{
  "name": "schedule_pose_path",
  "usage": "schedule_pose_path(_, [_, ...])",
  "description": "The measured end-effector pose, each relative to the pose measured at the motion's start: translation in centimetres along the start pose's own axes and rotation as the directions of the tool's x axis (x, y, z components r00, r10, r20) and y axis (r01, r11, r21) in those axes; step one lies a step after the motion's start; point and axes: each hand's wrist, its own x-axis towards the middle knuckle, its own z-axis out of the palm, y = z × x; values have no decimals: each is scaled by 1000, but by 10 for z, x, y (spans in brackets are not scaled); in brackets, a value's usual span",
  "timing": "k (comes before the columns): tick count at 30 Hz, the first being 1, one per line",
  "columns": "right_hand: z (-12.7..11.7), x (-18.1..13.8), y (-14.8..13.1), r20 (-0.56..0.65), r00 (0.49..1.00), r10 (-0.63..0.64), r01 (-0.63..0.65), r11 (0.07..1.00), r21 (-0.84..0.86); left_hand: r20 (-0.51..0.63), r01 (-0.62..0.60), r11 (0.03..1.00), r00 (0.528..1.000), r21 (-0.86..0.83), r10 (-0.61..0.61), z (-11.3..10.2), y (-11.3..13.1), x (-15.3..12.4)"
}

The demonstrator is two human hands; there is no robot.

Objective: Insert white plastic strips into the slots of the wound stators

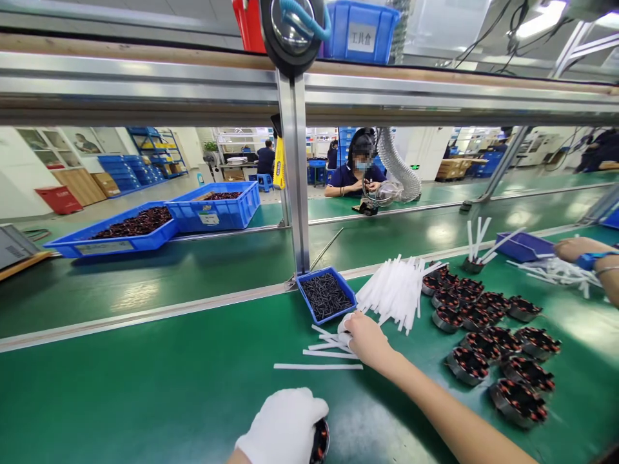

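My left hand (285, 425), in a white glove, is closed around a motor stator (321, 443) with copper windings at the bottom of the view; the glove hides most of it. My right hand (365, 338) is bare except for white coverings on its fingertips. Its fingers are bent together over a few loose white strips (331, 354), right by the near corner of a small blue tray (316, 308) of short black pieces. What lies between those fingertips is hidden. One white strip (318, 367) lies apart, nearer to me.
A pile of white strips (394, 290) lies right of the tray, beside several stators (520, 403). At far right a co-worker's hand (580, 248) touches more strips near a purple bin (525, 247). A metal post (300, 193) rises behind the tray. Blue crates (213, 205) stand back left.
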Motion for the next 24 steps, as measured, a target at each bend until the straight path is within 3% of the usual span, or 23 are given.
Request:
schedule_pose_path(3, [-9, -8, 0, -18, 1000, -18, 19, 998, 59, -39, -14, 974, 999, -226, 5, 3, -9, 1])
schedule_pose_path(5, [-17, -14, -2, -17, 998, -60, 61, 991, 119, -48, 14, 837, 998, -548, -48, 8, -19, -2])
schedule_pose_path(6, [-20, -17, -4, -16, 996, -89, 90, 981, 169, -19, 50, 697, 996, -716, -91, 10, -24, -5])
schedule_pose_path(8, [-24, -23, -9, -22, 989, -143, 143, 941, 306, 85, 137, 328, 982, -935, -169, 16, -30, -11])
schedule_pose_path(10, [-25, -28, -13, -27, 983, -181, 173, 868, 465, 161, 170, 31, 967, -985, -195, 18, -34, -16])
schedule_pose_path(11, [-26, -30, -15, -24, 981, -192, 175, 827, 535, 167, 159, -55, 966, -986, -199, 17, -35, -17])
schedule_pose_path(15, [-29, -36, -21, 18, 977, -212, 142, 714, 685, 103, 60, -220, 977, -974, -188, 13, -40, -20])
schedule_pose_path(20, [-23, -38, -27, 44, 972, -229, 137, 716, 684, 94, 29, -370, 983, -929, -159, 17, -47, -19])
schedule_pose_path(24, [-7, -39, -38, 57, 973, -222, 127, 729, 673, 114, 41, -408, 981, -912, -156, 21, -43, -17])
